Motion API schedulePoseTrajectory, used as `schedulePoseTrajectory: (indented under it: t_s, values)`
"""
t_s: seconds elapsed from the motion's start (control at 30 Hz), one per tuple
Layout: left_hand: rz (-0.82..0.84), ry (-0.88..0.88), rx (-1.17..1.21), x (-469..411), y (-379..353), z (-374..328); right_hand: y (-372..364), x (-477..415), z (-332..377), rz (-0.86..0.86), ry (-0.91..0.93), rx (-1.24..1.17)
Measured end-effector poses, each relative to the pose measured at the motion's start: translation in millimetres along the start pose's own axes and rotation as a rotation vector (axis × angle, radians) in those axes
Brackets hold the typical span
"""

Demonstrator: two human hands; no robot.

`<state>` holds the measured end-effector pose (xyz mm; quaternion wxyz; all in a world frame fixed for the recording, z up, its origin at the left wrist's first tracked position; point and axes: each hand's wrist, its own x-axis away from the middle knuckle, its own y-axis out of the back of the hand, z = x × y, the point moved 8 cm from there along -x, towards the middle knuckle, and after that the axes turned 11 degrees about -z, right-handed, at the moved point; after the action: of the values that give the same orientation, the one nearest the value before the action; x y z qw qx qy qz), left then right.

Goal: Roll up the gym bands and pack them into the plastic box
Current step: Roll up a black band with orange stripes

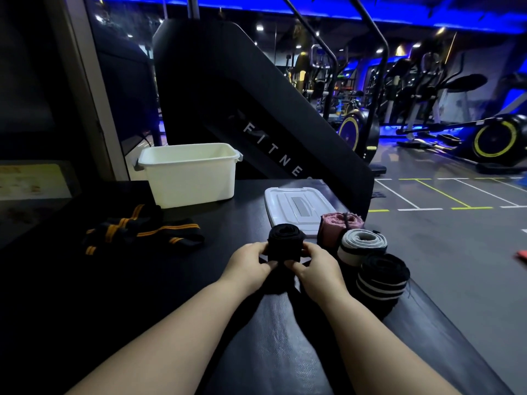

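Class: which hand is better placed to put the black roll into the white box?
Probably left: left hand and right hand both hold the black roll, but the box stands further left.

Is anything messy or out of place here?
Only the black-and-orange band: it lies crumpled and unrolled on the mat near the white box, unlike the black roll held by the left hand and right hand.

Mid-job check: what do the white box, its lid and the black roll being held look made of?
The white box: moulded plastic by the look, smooth, faintly glossy walls and a rolled rim. The lid: likely the same plastic, with a raised panel and a sheen under the light. The black roll: probably woven elastic fabric, matte, soft layered end; weave too dark to confirm.
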<state>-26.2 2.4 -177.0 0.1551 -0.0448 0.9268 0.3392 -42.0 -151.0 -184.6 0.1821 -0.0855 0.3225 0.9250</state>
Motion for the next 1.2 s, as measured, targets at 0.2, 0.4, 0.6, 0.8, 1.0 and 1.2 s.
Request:
schedulePoseTrajectory:
  t_s: [0.2, 0.4, 0.6, 0.8, 1.0, 1.2]
  values:
    - [0.051, 0.057, -0.015, -16.8, -19.1, -1.3, 2.6, -15.0, -5.0, -0.046, -0.042, 0.054]
    - [0.048, 0.048, 0.013, -29.4, -25.8, 0.8, 0.7, -24.8, -5.2, -0.067, -0.071, 0.009]
    - [0.03, 0.045, 0.034, -36.9, -31.6, 1.5, 0.0, -30.4, -11.6, -0.097, -0.103, -0.021]
    - [-0.006, 0.078, -0.042, -46.0, -35.0, 11.5, -3.0, -34.4, -15.7, -0.136, -0.112, -0.017]
    - [-0.021, 0.08, 0.107, -45.2, -35.9, 13.7, -2.9, -32.8, -17.1, -0.152, -0.108, -0.02]
    - [-0.061, 0.114, 0.138, -42.5, -32.7, 14.9, -0.7, -29.3, -15.5, -0.172, -0.111, 0.013]
